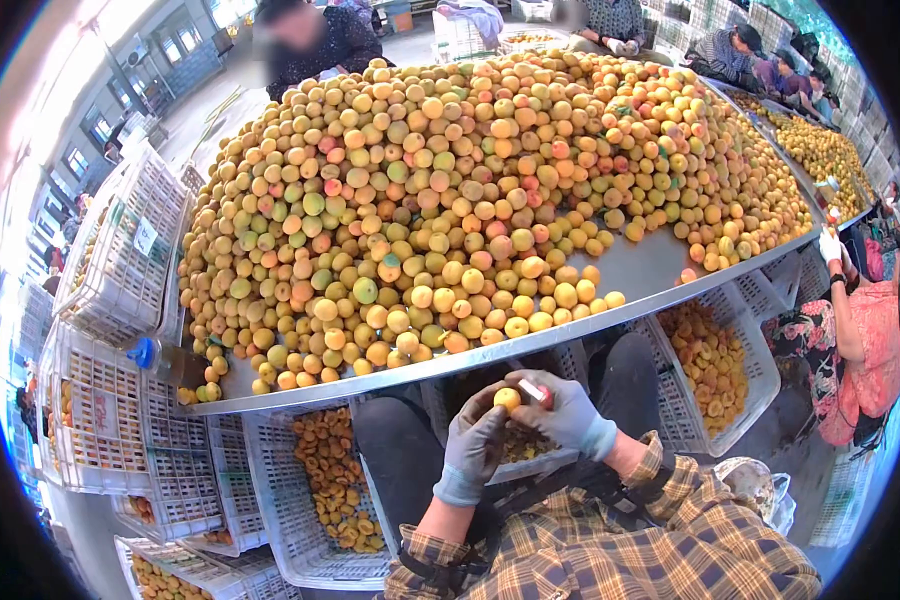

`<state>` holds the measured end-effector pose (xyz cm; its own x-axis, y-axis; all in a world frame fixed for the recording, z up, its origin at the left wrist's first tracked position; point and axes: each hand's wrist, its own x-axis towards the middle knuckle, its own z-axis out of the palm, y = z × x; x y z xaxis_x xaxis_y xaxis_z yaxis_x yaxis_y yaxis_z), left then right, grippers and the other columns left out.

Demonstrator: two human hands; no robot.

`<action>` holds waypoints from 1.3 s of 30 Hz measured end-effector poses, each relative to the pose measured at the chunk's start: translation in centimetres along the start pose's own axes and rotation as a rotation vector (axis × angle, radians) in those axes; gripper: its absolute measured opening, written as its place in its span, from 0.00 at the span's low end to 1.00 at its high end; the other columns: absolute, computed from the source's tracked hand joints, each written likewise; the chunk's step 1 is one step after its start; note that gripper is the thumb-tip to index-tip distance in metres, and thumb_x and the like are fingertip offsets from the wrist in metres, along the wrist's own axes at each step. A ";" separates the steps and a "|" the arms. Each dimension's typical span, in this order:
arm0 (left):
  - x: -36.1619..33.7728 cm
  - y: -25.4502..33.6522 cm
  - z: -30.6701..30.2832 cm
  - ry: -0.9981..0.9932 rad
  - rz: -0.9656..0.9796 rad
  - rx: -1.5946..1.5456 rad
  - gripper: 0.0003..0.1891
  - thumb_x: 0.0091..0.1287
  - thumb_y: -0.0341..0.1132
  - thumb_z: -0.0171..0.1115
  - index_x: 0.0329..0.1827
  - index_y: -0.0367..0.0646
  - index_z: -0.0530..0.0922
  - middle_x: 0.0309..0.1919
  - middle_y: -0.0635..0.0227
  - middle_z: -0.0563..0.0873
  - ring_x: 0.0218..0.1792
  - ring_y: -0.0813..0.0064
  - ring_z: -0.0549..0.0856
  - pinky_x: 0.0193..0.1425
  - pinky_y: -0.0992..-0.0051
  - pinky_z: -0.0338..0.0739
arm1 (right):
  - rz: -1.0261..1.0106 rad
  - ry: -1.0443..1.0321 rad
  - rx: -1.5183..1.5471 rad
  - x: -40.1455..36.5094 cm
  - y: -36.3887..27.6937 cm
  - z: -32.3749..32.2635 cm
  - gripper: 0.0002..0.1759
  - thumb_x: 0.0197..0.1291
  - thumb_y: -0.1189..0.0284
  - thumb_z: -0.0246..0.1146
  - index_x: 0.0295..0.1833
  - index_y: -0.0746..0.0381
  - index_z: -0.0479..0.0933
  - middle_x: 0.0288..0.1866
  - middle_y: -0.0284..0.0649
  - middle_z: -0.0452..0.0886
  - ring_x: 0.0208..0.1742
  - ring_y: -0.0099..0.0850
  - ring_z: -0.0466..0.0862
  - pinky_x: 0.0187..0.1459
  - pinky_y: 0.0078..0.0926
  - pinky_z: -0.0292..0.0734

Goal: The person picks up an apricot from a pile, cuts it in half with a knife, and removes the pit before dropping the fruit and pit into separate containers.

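My left hand (473, 440), in a grey work glove, is closed round a yellow apricot (507, 399) above my lap. Close beside it, my gloved right hand (568, 416) grips a small red-and-white tool (538, 392); its working end cannot be made out. The fingertips of both hands meet near the fruit. Just beyond them runs the metal edge of a table (440, 362), heaped with whole apricots (420, 200). Below my hands, between my knees, is a crate, partly hidden, with cut fruit (523, 443) in it.
White plastic crates of apricot halves stand left (270, 520) and right (760, 385) of my legs. Stacked crates (95, 405) and a blue-capped bottle (165, 362) are at the left. Other people sit round the table; one in pink (875, 340) is at the right.
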<state>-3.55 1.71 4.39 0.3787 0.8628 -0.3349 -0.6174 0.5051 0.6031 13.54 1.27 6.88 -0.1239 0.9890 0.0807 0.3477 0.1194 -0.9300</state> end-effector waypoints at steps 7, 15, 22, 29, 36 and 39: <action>-0.6 -0.8 -1.1 -0.036 0.129 0.033 0.26 0.59 0.20 0.63 0.62 0.34 0.68 0.55 0.62 0.78 0.55 0.72 0.78 0.62 0.74 0.73 | 0.234 0.013 0.152 -4.6 1.9 0.2 0.20 0.67 0.62 0.57 0.57 0.64 0.71 0.38 0.41 0.80 0.35 0.28 0.79 0.41 0.25 0.75; -0.7 -1.2 -0.7 -0.035 0.071 0.015 0.24 0.61 0.23 0.63 0.61 0.35 0.69 0.53 0.59 0.79 0.51 0.70 0.81 0.58 0.72 0.77 | 0.183 -0.145 0.085 -6.6 1.8 1.7 0.17 0.69 0.58 0.52 0.45 0.63 0.69 0.24 0.47 0.76 0.26 0.39 0.79 0.30 0.32 0.72; 0.1 -2.3 -1.2 0.005 0.015 -0.064 0.21 0.63 0.23 0.61 0.59 0.33 0.69 0.53 0.56 0.79 0.53 0.63 0.81 0.57 0.67 0.79 | 0.281 -0.174 -0.001 -6.6 3.2 2.4 0.19 0.69 0.55 0.51 0.43 0.63 0.68 0.27 0.52 0.77 0.31 0.52 0.80 0.31 0.38 0.72; 0.7 -4.2 -1.6 0.077 0.042 -0.109 0.16 0.63 0.22 0.60 0.54 0.33 0.71 0.50 0.55 0.81 0.50 0.61 0.83 0.55 0.65 0.81 | 0.336 -0.147 -0.028 -5.8 4.3 3.4 0.18 0.67 0.59 0.53 0.40 0.65 0.70 0.32 0.58 0.78 0.39 0.56 0.79 0.36 0.41 0.72; 1.3 -4.8 -2.3 0.105 0.074 -0.032 0.15 0.66 0.26 0.59 0.54 0.34 0.71 0.49 0.54 0.81 0.51 0.59 0.82 0.55 0.62 0.80 | 0.410 -0.187 -0.084 -4.6 3.1 3.4 0.18 0.67 0.59 0.54 0.42 0.67 0.70 0.36 0.59 0.79 0.41 0.57 0.79 0.38 0.43 0.73; 1.3 -5.0 -1.8 0.100 0.034 -0.088 0.14 0.66 0.27 0.59 0.54 0.35 0.71 0.49 0.54 0.81 0.51 0.59 0.82 0.54 0.62 0.81 | 0.430 -0.146 -0.133 -5.3 2.7 3.2 0.19 0.67 0.59 0.54 0.43 0.67 0.70 0.36 0.59 0.79 0.42 0.57 0.79 0.39 0.44 0.73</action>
<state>-1.22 0.28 -0.39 0.2886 0.8753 -0.3880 -0.6889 0.4713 0.5507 12.13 -3.88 2.78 -0.0688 0.9298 -0.3615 0.5109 -0.2784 -0.8133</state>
